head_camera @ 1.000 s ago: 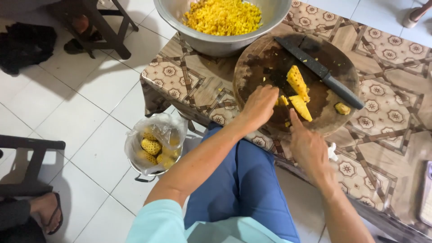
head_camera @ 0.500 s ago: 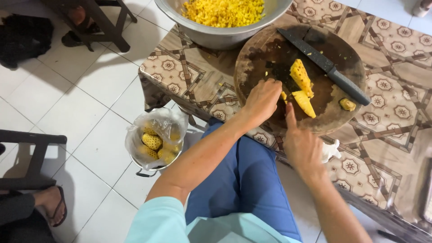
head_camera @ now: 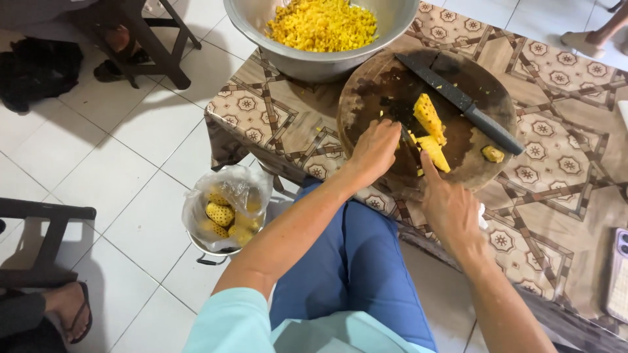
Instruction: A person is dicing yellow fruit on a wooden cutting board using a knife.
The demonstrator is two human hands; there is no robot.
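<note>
A round dark wooden cutting board (head_camera: 386,85) lies on a table covered with a patterned cloth (head_camera: 556,183). On the board are two yellow pineapple wedges (head_camera: 428,114) (head_camera: 437,153) and a small pineapple chunk (head_camera: 492,154). A black-handled knife (head_camera: 471,111) rests across the board, touched by neither hand. My left hand (head_camera: 376,147) rests on the board with its fingers curled down, just left of the wedges. My right hand (head_camera: 448,202) is at the board's near edge, and its index finger reaches up to the lower wedge.
A large metal bowl (head_camera: 314,62) of chopped yellow pineapple (head_camera: 324,23) stands behind the board. On the tiled floor a pot lined with a plastic bag (head_camera: 226,209) holds pineapple peel. A phone (head_camera: 618,274) lies at the table's right edge. Another person's sandalled foot (head_camera: 69,307) is beside a dark chair (head_camera: 39,242).
My right hand has moved up from below the board, and its index finger now reaches the lower wedge. My left hand has stayed at the wedges.
</note>
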